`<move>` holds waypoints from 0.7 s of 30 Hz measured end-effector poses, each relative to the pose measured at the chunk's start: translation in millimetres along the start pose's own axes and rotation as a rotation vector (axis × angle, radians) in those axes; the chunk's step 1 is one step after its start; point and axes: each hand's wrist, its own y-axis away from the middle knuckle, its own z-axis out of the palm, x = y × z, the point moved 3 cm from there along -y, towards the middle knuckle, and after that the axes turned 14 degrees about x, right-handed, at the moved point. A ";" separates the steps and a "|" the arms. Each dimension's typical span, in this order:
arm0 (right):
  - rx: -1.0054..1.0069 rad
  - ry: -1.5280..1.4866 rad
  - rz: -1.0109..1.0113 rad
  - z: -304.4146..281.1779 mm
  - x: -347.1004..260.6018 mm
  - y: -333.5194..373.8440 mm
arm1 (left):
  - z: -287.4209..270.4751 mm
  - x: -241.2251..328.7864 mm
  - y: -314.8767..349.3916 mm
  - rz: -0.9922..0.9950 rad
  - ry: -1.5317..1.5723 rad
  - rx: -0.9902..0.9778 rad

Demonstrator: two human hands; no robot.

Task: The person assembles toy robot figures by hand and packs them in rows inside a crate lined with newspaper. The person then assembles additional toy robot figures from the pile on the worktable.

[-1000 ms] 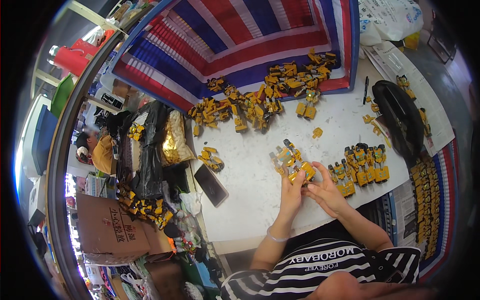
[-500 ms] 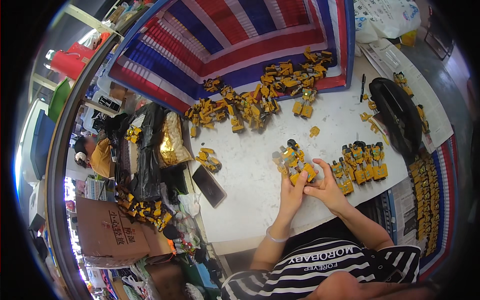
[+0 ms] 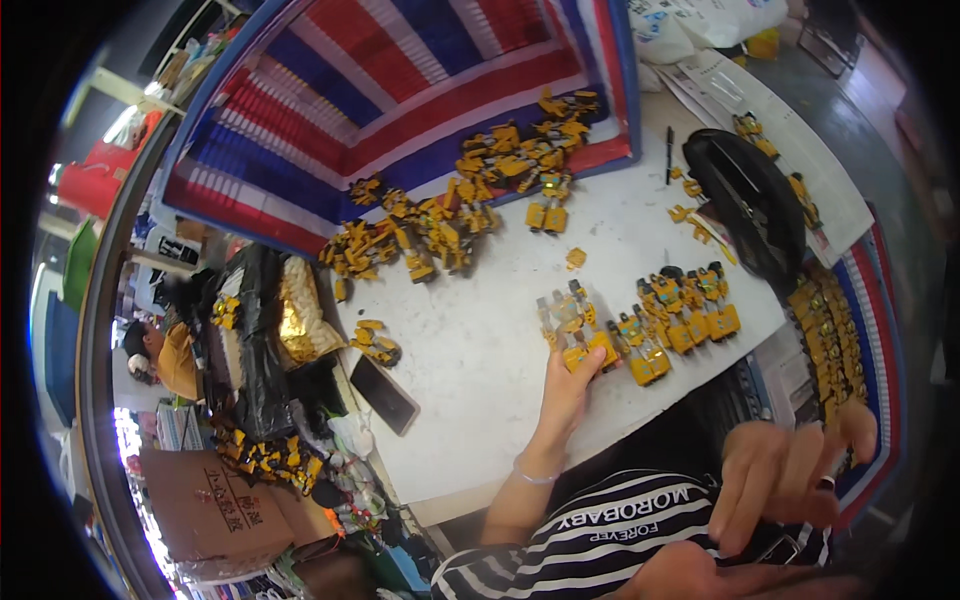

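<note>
Near the front edge of the white tabletop, my left hand (image 3: 568, 393) is closed around a yellow toy robot (image 3: 573, 325) with grey and black parts. Its thumb lies across the lower, yellow part of the figure. My right hand (image 3: 785, 480) is raised at the lower right, off the table and close to the camera. Its fingers are blurred but look spread, a dark ring shows on one, and I see nothing in them. Just right of the held figure, several similar robots (image 3: 683, 310) lie side by side. A small yellow piece (image 3: 576, 259) lies beyond the held figure.
A blue-rimmed, striped basket (image 3: 400, 130) lies tipped at the back, with a heap of yellow robots (image 3: 440, 225) at its opening. A phone (image 3: 385, 394) and loose yellow parts (image 3: 374, 343) lie left. To the right are a black pouch (image 3: 745, 205) and a pen (image 3: 669, 155).
My right hand has let go of the toy robot and swung back to the lower right. My left hand keeps hold of it. The whole view has shifted, moving the table leftward in the picture.
</note>
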 end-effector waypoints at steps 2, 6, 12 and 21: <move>-0.265 0.021 -0.001 1.1 -0.8 -8.2 | 7.9 -11.6 6.9 -0.061 -0.026 0.007; -0.049 0.018 0.080 8.4 -8.2 -7.3 | 20.2 -39.9 10.6 -0.033 -0.324 -0.121; 0.000 -0.023 0.114 2.9 -8.3 -3.5 | 16.0 -50.4 7.7 0.062 -0.554 -0.192; -0.350 -0.117 -0.019 -7.0 -13.2 -2.0 | 14.0 -49.1 3.4 0.266 -0.494 0.027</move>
